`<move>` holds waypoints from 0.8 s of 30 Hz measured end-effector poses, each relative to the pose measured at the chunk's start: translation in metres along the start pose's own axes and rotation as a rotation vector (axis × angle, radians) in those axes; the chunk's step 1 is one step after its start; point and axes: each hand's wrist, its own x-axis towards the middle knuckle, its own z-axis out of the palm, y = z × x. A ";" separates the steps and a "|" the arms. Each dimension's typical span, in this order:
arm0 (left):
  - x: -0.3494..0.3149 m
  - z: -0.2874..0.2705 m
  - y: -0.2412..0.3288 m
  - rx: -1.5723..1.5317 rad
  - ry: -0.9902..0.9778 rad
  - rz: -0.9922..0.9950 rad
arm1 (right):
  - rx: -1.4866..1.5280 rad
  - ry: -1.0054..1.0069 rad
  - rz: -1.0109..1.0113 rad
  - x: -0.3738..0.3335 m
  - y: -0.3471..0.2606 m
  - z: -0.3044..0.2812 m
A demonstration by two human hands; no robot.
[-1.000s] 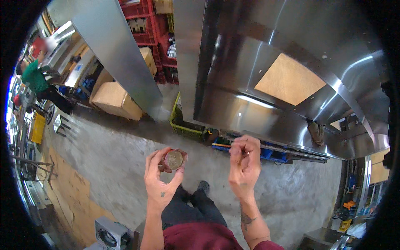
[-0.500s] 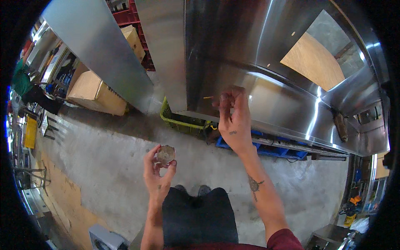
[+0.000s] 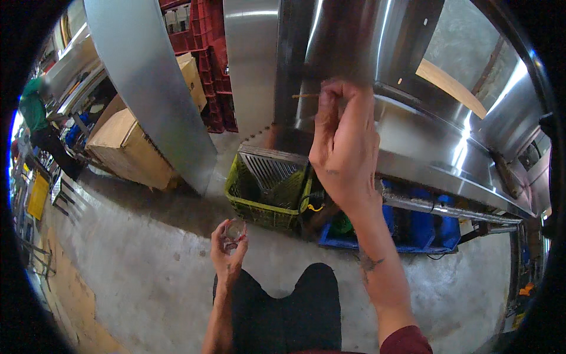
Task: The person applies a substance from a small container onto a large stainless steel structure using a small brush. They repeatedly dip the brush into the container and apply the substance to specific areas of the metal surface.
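My left hand (image 3: 226,255) grips a small round tub (image 3: 236,228) low in front of my knees. Its walls look partly see-through, and what is in it is too blurred to tell. Higher up, my right hand (image 3: 349,144) is raised in front of a large shiny steel panel (image 3: 407,127). A thin brownish-yellow stick (image 3: 303,96) pokes out leftward from its pinched fingers. The tip is close to the steel, but I cannot tell whether it touches.
A green crate (image 3: 265,217) holding a slotted metal plate (image 3: 274,168) stands below the panel, beside blue bins (image 3: 421,227). Upright metal sheets (image 3: 150,76) and a cardboard box (image 3: 132,144) are at the left. A person in green (image 3: 34,109) stands farther left.
My right hand has risen with the stick, farther up the steel. The view has shifted, showing more of the green crate and blue bins. My left hand still holds the tub, now more tilted.
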 end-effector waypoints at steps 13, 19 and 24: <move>-0.018 -0.002 -0.130 -0.058 0.099 0.040 | 0.022 -0.008 -0.143 -0.013 0.012 -0.001; -0.017 -0.002 -0.128 -0.038 0.090 0.017 | -0.004 -0.019 -0.130 -0.012 0.009 -0.005; -0.029 0.000 -0.127 -0.016 0.078 -0.017 | -0.012 -0.027 -0.126 -0.021 0.011 -0.002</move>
